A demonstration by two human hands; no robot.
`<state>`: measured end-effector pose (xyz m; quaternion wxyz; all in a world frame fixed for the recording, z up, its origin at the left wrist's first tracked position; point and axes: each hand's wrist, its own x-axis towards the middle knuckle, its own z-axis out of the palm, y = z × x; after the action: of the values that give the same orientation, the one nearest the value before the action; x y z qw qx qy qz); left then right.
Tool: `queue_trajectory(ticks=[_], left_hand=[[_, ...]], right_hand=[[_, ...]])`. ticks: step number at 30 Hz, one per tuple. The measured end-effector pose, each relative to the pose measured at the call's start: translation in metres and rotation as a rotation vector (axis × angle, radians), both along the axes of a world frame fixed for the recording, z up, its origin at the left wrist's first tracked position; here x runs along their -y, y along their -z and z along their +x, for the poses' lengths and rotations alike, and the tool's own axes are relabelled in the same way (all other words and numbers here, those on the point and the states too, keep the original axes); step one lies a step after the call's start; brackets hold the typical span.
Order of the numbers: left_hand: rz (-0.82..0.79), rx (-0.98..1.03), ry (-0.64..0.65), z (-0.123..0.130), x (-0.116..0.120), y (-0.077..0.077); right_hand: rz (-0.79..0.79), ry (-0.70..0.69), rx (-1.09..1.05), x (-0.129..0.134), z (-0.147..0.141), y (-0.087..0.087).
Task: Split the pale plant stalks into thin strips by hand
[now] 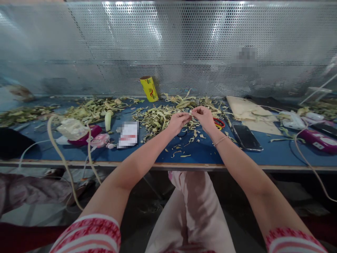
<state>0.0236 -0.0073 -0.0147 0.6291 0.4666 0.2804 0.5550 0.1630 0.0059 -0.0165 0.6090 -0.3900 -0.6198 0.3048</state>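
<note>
The head view shows the left hand [180, 120] and the right hand [203, 116] pinching a small pale plant piece [190, 112] above dried plant scraps [155, 121]. It seems light and fragile, best held by its ends. Scraps crowd beneath; a smartphone [247, 137] lies right, a yellow tube [149, 89] stands far left.

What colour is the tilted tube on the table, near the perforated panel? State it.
Mostly yellow, with red markings; the tube shows best in the head view.
</note>
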Motion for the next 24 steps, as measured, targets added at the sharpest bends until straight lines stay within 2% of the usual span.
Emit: queue_trajectory(ticks=[13, 19, 24], left_hand=[[0.072, -0.044, -0.039, 0.0023, 0.0019, 0.0006], [0.06, -0.032, -0.061, 0.0036, -0.0003, 0.0031], [0.05, -0.049, -0.068, 0.0032, -0.0009, 0.0035]], right_hand=[[0.055, 0.055, 0.07, -0.0035, 0.0018, 0.0031], [0.062, 0.079, 0.107, 0.0025, 0.0008, -0.002], [0.04, 0.025, 0.101, 0.0057, 0.0002, -0.004]])
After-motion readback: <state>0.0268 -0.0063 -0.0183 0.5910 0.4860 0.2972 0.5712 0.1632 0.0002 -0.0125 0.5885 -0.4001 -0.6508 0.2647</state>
